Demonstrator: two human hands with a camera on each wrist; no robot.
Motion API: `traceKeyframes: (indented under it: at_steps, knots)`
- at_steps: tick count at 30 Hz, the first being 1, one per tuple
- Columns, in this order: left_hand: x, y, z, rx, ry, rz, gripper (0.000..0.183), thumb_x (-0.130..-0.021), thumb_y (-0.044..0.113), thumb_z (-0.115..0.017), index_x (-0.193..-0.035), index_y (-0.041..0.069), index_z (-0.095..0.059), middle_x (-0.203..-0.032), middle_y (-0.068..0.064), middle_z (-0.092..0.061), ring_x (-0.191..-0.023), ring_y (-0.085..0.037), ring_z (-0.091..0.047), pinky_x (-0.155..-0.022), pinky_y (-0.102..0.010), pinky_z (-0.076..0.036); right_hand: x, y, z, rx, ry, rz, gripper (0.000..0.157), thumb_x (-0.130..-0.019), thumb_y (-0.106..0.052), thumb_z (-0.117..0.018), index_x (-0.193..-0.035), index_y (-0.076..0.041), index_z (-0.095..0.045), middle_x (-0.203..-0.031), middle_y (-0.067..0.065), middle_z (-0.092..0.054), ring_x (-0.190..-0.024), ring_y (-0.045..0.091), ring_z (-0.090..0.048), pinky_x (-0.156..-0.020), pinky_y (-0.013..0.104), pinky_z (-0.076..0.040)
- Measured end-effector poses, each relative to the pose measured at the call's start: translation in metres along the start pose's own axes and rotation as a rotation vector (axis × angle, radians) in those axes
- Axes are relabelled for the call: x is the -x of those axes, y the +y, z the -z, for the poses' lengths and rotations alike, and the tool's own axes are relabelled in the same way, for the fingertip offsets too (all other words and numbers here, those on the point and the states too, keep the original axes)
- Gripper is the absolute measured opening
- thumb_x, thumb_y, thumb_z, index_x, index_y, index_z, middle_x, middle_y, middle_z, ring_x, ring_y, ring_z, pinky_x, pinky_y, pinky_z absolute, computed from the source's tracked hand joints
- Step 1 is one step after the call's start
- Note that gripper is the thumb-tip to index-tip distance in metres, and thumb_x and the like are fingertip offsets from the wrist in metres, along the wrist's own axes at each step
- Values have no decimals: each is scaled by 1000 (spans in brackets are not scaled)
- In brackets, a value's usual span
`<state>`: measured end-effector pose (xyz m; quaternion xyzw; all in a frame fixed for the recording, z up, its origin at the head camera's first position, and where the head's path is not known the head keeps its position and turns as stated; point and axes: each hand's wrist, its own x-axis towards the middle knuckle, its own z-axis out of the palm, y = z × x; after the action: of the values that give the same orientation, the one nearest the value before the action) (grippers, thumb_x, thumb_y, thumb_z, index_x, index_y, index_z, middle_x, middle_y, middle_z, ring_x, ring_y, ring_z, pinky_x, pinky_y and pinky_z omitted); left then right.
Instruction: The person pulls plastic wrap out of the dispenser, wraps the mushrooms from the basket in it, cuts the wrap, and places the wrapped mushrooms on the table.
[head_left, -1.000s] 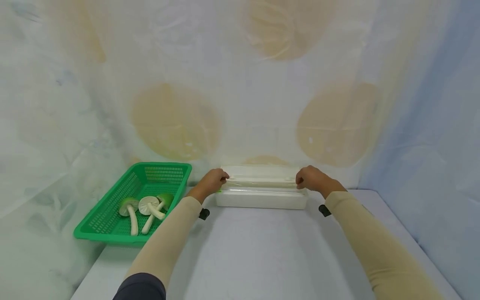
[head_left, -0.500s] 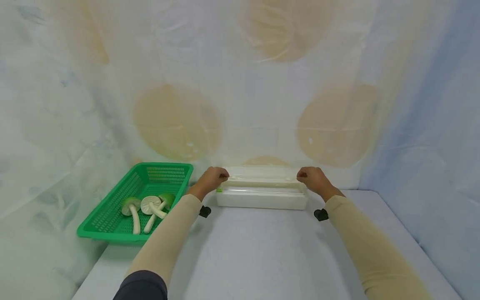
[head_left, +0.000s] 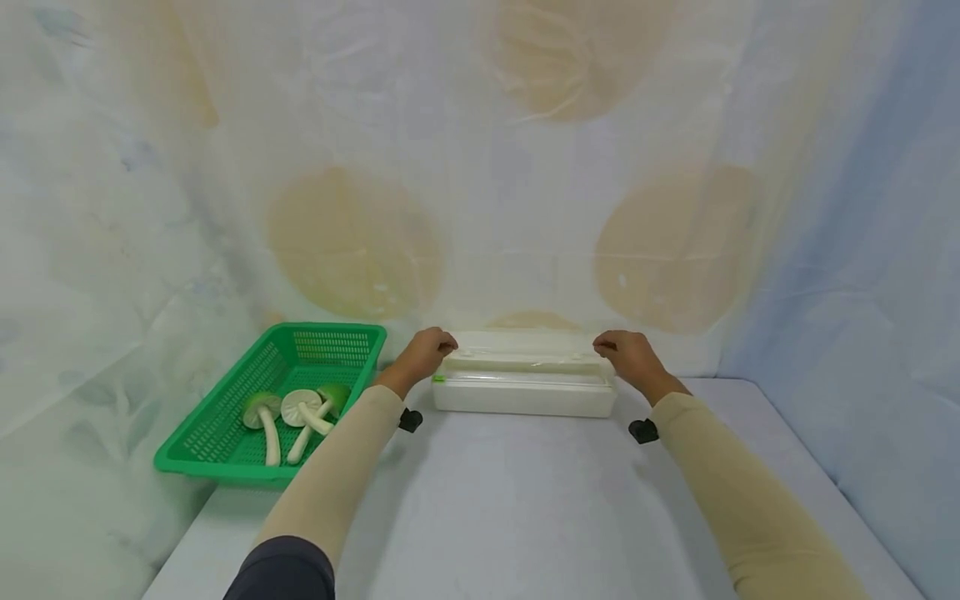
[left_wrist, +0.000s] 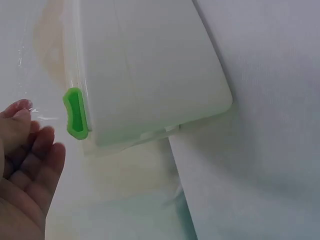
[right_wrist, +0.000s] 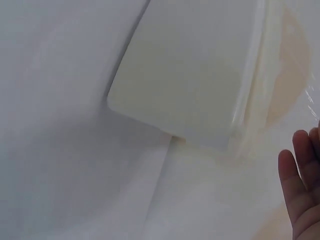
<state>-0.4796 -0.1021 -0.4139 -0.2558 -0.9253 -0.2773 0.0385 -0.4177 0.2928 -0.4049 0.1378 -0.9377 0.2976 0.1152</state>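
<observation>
A long white cling film dispenser (head_left: 523, 398) stands at the back of the table, its lid (head_left: 528, 342) raised. A green slider (left_wrist: 76, 114) sits at its left end. Clear cling film (left_wrist: 42, 112) stretches up from the dispenser between my hands. My left hand (head_left: 424, 354) pinches the film's left corner between thumb and forefinger, above the dispenser's left end. At the other end my right hand (head_left: 626, 357) pinches the right corner; in the right wrist view only some of its fingers (right_wrist: 302, 165) show, the pinch being out of frame.
To the left, a green plastic basket (head_left: 217, 473) holds several mushrooms (head_left: 302, 408) with green caps and white stems. The white table (head_left: 517, 508) reaches a curtain-like sheet (head_left: 517, 208) with tan circles behind, and more sheeting hangs at both sides.
Both hands have risen slightly, drawing the film up from the dispenser's opening. The dispenser and the basket stay in place.
</observation>
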Motion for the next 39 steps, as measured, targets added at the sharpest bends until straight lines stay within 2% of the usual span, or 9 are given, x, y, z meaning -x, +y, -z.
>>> traceKeyframes:
  at_steps: [4,8,16,20,25,29,37,39]
  knots:
    - [0,-1,-1,111,63,16,19,-100,7,-55,-111,0,-68,-109,-11,-66,-104,-26,-60,-88,-39,-49,-1,-2,0,-76,47,-24,23,-100,-11,-56,-116,4,-64,-109,19,-65,-98,34,-61,-81,46,-51]
    - [1,-3,-1,206,118,30,19,-97,8,-60,-112,-1,-68,-105,-11,-68,-100,-26,-63,-85,-39,-51,-1,-4,1,-126,61,-58,23,-100,-6,-54,-117,6,-62,-109,22,-64,-98,36,-62,-82,46,-52]
    - [-1,7,5,406,131,83,23,-97,3,-58,-116,-8,-65,-107,-21,-66,-97,-30,-65,-84,-37,-53,-4,-8,7,-118,91,-57,23,-101,-5,-52,-117,7,-61,-109,22,-64,-97,36,-62,-82,46,-51]
    - [-2,10,9,429,164,100,23,-96,3,-60,-115,-9,-65,-106,-20,-67,-95,-29,-66,-85,-39,-53,-8,-10,9,-120,103,-58,23,-102,-7,-51,-117,6,-61,-109,21,-63,-97,36,-62,-82,45,-51]
    - [-1,10,13,471,174,117,24,-96,2,-60,-116,-10,-64,-105,-21,-67,-100,-36,-64,-89,-47,-50,-9,-9,11,-115,118,-46,23,-102,-7,-51,-117,7,-61,-107,20,-64,-96,35,-63,-81,45,-51]
    - [-1,10,16,491,184,118,24,-96,2,-60,-116,-11,-63,-106,-22,-67,-100,-36,-64,-90,-50,-49,-10,-10,14,-114,121,-47,23,-102,-9,-51,-117,6,-62,-106,20,-64,-95,34,-62,-81,45,-51]
    - [-5,5,22,494,189,103,22,-96,1,-59,-115,-10,-64,-105,-18,-67,-97,-27,-65,-87,-37,-52,-11,-20,21,-132,116,-39,23,-102,-8,-50,-116,6,-61,-109,25,-62,-96,36,-60,-81,48,-49]
    - [-6,5,24,508,186,105,22,-96,1,-59,-115,-10,-64,-105,-18,-67,-97,-27,-65,-87,-38,-52,-12,-20,23,-127,118,-31,23,-102,-9,-50,-116,6,-61,-110,25,-62,-96,36,-60,-81,47,-49]
